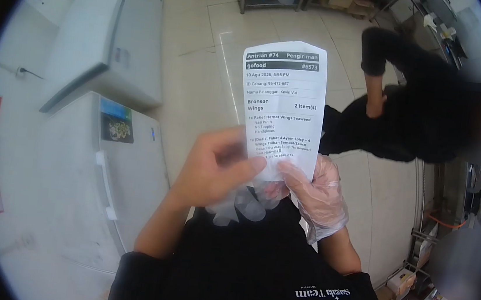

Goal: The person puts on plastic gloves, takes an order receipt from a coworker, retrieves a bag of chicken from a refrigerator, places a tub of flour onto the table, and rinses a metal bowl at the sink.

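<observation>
A white printed order slip (283, 105) is held upright in front of me, its text facing me. My left hand (213, 167) is bare and pinches the slip's lower left edge between thumb and fingers. On the lower right edge, my right hand (320, 196), in a clear plastic glove, grips the paper with its thumb in front. A loose, clear plastic glove (240, 205) hangs below the slip between my hands; which hand holds it I cannot tell.
Two white freezers or fridges, one upper (132, 39) and one lower (97, 176), line the left side. A person in black (409, 103) stands at the right. Metal shelving (256, 2) is at the far end. Boxes (399, 284) sit at the lower right.
</observation>
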Demonstrator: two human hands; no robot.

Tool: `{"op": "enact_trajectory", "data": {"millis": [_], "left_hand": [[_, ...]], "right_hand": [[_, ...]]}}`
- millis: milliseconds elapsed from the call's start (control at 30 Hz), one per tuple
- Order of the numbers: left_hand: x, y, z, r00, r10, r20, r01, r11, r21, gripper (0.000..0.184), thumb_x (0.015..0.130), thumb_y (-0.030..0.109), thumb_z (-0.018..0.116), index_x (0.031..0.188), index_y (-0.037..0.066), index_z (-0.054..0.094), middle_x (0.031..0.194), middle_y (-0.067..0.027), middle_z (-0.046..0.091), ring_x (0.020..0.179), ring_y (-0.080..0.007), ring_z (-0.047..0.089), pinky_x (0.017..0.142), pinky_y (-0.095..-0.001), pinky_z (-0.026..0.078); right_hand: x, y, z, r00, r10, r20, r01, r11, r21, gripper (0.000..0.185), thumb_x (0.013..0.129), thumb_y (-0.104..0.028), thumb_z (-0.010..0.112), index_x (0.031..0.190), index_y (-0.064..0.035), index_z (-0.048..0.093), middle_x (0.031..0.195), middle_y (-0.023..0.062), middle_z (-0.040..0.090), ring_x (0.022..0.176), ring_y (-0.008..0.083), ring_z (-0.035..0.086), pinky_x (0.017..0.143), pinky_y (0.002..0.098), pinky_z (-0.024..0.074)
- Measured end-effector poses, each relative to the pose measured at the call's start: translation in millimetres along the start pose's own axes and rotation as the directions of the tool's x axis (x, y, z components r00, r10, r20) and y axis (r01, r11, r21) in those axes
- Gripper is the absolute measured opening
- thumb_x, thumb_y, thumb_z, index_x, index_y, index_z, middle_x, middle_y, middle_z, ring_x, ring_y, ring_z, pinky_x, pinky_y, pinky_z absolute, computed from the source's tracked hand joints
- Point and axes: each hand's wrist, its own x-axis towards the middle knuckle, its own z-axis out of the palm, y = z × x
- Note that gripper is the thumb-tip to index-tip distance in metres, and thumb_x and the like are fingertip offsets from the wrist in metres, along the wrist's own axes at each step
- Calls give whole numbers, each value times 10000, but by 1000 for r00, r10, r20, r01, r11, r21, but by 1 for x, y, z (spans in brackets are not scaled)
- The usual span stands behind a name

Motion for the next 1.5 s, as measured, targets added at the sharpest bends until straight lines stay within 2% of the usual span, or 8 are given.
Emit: {"op": "enact_trajectory", "data": {"millis": [33, 167, 400, 533, 733, 1000, 1233, 1500], "left_hand": [[-2, -1, 3, 1000, 2, 5, -2, 999, -34, 297, 862, 45, 580, 1138, -66, 572, 1052, -95, 635, 958, -124, 577, 831, -295, 470], [-8, 2, 13, 996, 29, -80, -28, 1000, 10, 270, 872, 48, 568, 1115, -71, 580, 1033, -94, 637, 926, -120, 581, 817, -290, 471], [-16, 4, 20, 993, 7, -120, -13, 999, -49, 248, 895, 62, 539, 1098, -69, 593, 999, -106, 650, 881, -124, 597, 780, -279, 476], [-17, 4, 22, 989, -47, -139, 36, 996, -79, 264, 906, 73, 519, 1114, -72, 592, 1016, -120, 654, 897, -130, 603, 787, -273, 468], [-18, -7, 18, 990, -34, -140, 30, 999, -33, 259, 913, 89, 520, 1099, -71, 601, 1004, -116, 659, 882, -123, 603, 776, -267, 470], [-13, -7, 20, 987, -62, -147, 55, 997, -46, 251, 911, 92, 522, 1083, -68, 611, 980, -110, 665, 851, -119, 610, 757, -267, 475], [-13, -7, 23, 981, -100, -168, 82, 990, -112, 256, 913, 98, 521, 1082, -71, 612, 994, -114, 660, 867, -121, 608, 764, -264, 472], [-13, -12, 18, 983, -92, -159, 79, 993, -91, 260, 923, 100, 510, 1089, -76, 606, 991, -114, 659, 864, -121, 607, 765, -263, 474]], "right_hand": [[-1, -3, -2, 1000, -1, 14, 1, 1000, -5, 229, 922, -143, 569, 1040, 50, 603, 840, 103, 669, 675, 92, 614, 607, 220, 496], [0, -7, -6, 996, 22, 83, -18, 999, -45, 227, 925, -145, 566, 1049, 43, 599, 841, 93, 668, 683, 87, 617, 608, 213, 495], [-4, -11, -1, 989, 25, 144, -20, 999, -32, 241, 930, -146, 560, 1081, 41, 575, 898, 94, 658, 714, 98, 622, 619, 225, 512], [-4, -11, 0, 990, 27, 141, -22, 999, -36, 241, 931, -149, 558, 1083, 37, 573, 911, 96, 656, 714, 101, 624, 622, 227, 517], [-5, -6, 0, 993, 46, 105, -42, 998, -35, 243, 931, -154, 560, 1084, 34, 573, 911, 96, 657, 716, 105, 629, 624, 224, 516], [1, 1, -7, 991, 41, 130, -39, 999, -23, 232, 941, -172, 542, 1064, 23, 568, 795, 83, 657, 672, 105, 619, 606, 226, 501], [1, -4, -7, 988, 46, 148, -46, 999, -1, 234, 940, -164, 540, 1071, 29, 562, 808, 91, 657, 676, 113, 623, 608, 229, 506], [0, 1, -6, 990, 46, 134, -48, 999, 10, 239, 937, -161, 548, 1069, 37, 563, 803, 97, 657, 673, 115, 622, 600, 228, 503]]}}
